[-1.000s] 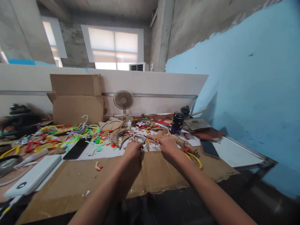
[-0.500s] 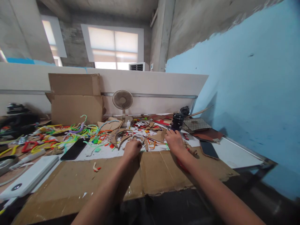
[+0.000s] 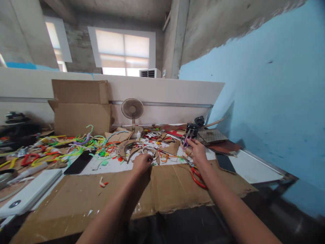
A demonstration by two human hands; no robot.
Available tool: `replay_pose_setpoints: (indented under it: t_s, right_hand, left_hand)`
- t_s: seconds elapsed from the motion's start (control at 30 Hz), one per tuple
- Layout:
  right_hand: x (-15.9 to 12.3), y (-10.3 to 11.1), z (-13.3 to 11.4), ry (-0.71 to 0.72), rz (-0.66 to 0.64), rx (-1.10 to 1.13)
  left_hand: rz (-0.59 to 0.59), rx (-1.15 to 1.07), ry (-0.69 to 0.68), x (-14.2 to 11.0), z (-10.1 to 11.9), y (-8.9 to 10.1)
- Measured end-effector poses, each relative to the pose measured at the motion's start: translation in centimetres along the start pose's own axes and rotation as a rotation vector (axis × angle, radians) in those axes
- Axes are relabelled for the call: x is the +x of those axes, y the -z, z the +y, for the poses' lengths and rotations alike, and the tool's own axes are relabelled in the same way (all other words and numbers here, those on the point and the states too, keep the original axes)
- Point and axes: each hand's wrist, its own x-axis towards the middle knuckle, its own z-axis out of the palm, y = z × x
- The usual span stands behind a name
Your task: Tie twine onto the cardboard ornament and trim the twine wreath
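Observation:
My left hand (image 3: 142, 163) is closed at the near edge of the craft clutter, its fingers on a thin white ring (image 3: 151, 148) that rises just beyond them; the lower part is hidden. Over on the right, my right hand (image 3: 197, 149) pinches a slim pink-handled tool (image 3: 186, 142) whose exact kind I cannot make out. Behind that tool stands a black patterned cup (image 3: 194, 128). Red-handled scissors (image 3: 198, 178) lie on the cardboard sheet (image 3: 172, 189) under my right wrist. A curved cardboard cutout (image 3: 125, 149) lies left of the ring.
Colourful pipe cleaners (image 3: 86, 139) tangle at left. A black phone (image 3: 79, 162) and a white power bank (image 3: 33, 191) lie nearer. A small fan (image 3: 132, 109) and a glue bottle (image 3: 138, 136) stand at the back. Another phone (image 3: 225, 162) is at right.
My right hand has moved slightly right and back from the black cup, with the pink-handled tool now showing in it. More of the scissors is visible. My left hand stays almost still.

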Motion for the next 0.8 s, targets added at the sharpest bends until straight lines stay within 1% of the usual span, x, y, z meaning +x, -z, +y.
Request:
replay_pose_setpoints:
  t_s: [0.07,0.17,0.27,0.4,0.5,0.6,0.7,0.8]
  right_hand:
    - [0.1,-0.1,-0.5,-0.022,0.028,0.046]
    - [-0.2,-0.3,-1.5,-0.062,0.007,0.1]
    - [-1.4,-1.0,-2.3,-0.12,-0.084,0.12]
    - [-4.1,-2.4,-2.7,-0.211,-0.255,0.086]
    - [-6.3,-3.6,-2.5,-0.268,-0.371,0.048]
    - [-8.0,-4.5,-2.1,-0.321,-0.458,0.024]
    - [-9.0,-4.9,-1.4,-0.369,-0.503,0.009]
    - [-9.4,-5.1,-0.7,-0.409,-0.529,-0.013]
  left_hand:
    - [-0.007,0.008,-0.004,0.0,0.2,0.0]
    - [-0.014,0.029,-0.011,0.1,0.8,0.0]
    - [-0.023,0.051,-0.024,0.3,1.5,-0.1]
    - [-0.028,0.067,-0.038,0.7,2.3,-0.5]
    - [-0.015,0.065,-0.026,0.9,2.7,-0.7]
    - [0.017,0.046,0.008,0.9,2.6,-0.9]
    - [0.059,0.006,0.051,0.9,2.2,-0.9]
    - [0.096,-0.067,0.102,1.0,1.6,-0.9]
